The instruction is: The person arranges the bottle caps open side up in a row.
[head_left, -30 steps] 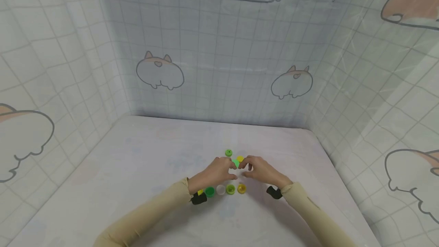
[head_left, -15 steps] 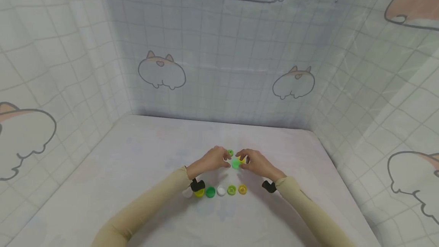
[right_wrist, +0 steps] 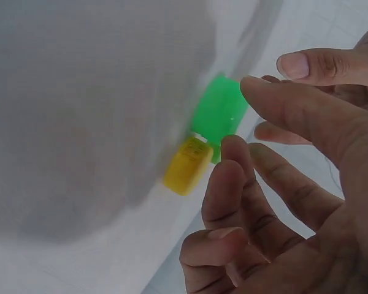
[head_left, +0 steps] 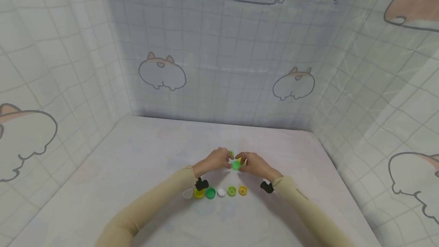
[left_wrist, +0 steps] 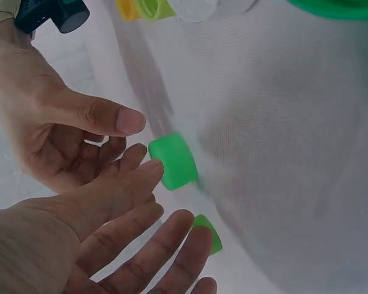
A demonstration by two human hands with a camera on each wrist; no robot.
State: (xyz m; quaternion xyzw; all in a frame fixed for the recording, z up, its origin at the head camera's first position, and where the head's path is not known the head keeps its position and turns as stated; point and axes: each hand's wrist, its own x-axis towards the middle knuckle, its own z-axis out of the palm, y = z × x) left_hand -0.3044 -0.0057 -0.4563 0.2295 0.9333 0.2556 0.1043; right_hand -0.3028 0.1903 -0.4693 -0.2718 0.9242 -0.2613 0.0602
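Both left hand and right hand, fingers loose and gripping nothing, flank a round bright-green plastic cap beside a yellow plastic piece.

Lighting dim and diffuse. Far wall shaded; right wall brighter, with faint glare streaks. Soft shadows on the table beneath both sleeves. Wrist views hazy; yellow piece soft-edged in the right one.

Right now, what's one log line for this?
left hand: near green cap; right hand: near green cap; yellow cap: beside green cap; grip: none seen
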